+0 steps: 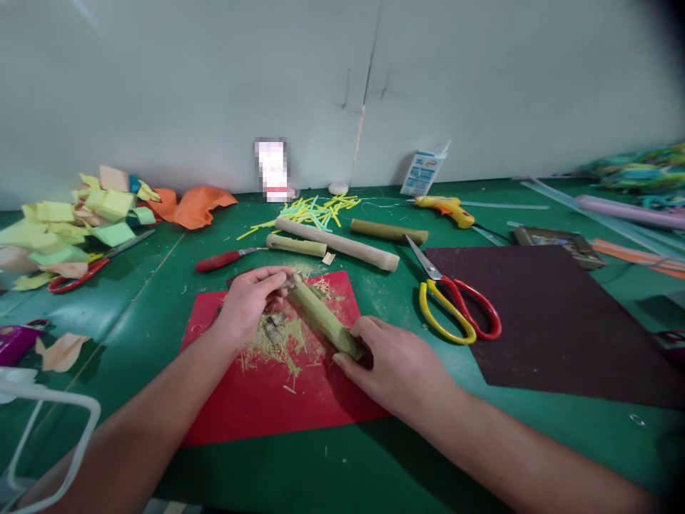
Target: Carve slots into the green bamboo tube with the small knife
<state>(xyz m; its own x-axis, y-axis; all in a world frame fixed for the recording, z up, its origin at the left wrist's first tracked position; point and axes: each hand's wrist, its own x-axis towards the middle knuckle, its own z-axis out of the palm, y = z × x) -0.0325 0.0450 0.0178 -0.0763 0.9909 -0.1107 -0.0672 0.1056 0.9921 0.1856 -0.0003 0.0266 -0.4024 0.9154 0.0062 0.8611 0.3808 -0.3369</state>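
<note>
A pale green bamboo tube (pixel 326 318) lies slanted over a red sheet (pixel 240 410). My right hand (pixel 390 357) is closed round its near end, thumb on one side and fingers on the other. At the tube's far end, my left hand (pixel 257 296) pinches a small greyish scrap (pixel 292 280) against the rim; its kind is too small to make out. Shavings and fibres (pixel 292 350) are strewn on the red sheet below, with dark crumpled bits (pixel 274 328) among them. Beyond my left hand rests a red-handled tool (pixel 219 261) with a thin metal shaft.
Behind lie a bamboo piece (pixel 297 246), a pale stick (pixel 342 246) and a darker tube (pixel 389 230). Scissors (pixel 452 310) sit right, beside a dark sheet (pixel 540 328). A yellow glue gun (pixel 447 210) is farther back. Folded papers (pixel 80 214) and red-handled scissors (pixel 80 277) are left.
</note>
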